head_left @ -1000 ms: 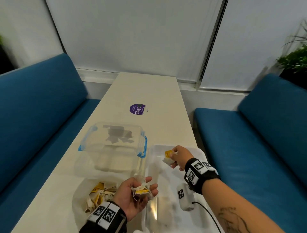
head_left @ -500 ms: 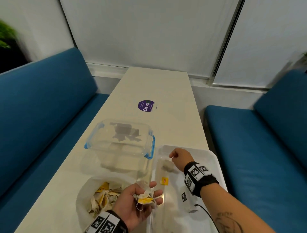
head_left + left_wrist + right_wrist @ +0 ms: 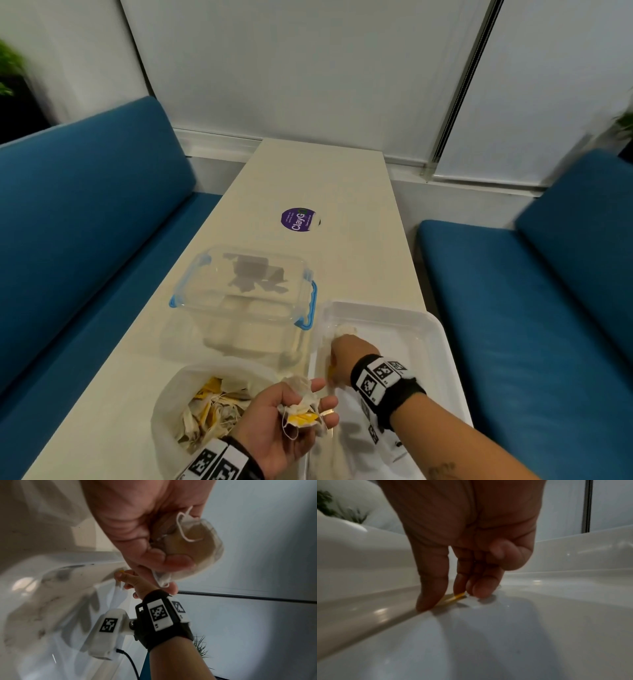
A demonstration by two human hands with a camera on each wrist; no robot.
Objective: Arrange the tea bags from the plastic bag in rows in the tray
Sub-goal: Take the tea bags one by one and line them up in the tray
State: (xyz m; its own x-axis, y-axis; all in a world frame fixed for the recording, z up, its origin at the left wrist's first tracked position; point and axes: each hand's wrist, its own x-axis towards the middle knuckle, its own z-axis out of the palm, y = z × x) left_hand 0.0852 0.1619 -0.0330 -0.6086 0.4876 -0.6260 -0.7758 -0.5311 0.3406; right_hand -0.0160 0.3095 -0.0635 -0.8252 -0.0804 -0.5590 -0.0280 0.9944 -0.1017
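A white tray [image 3: 442, 342] lies at the table's near right. My right hand [image 3: 342, 356] reaches down into its left side and pinches a yellow tea bag tag [image 3: 453, 597] against the tray floor [image 3: 539, 628]. The tag's tea bag [image 3: 346, 330] lies in the tray's far left corner. Palm up beside the tray, my left hand [image 3: 284, 425] grips a bunch of tea bags [image 3: 301, 407] with yellow tags. The left wrist view shows that bunch [image 3: 197, 540] in my curled fingers. The plastic bag [image 3: 171, 404], on the table left of this hand, lies open and holds several tea bags [image 3: 209, 407].
A clear lidded container [image 3: 246, 294] with blue clips stands just beyond the plastic bag, left of the tray. A purple round sticker [image 3: 298, 219] is farther up the table. Blue benches [image 3: 85, 240] run along both sides.
My right hand laid a tea bag in the tray's far left corner, then drew back toward me onto its yellow tag. The left hand has kept its bunch.
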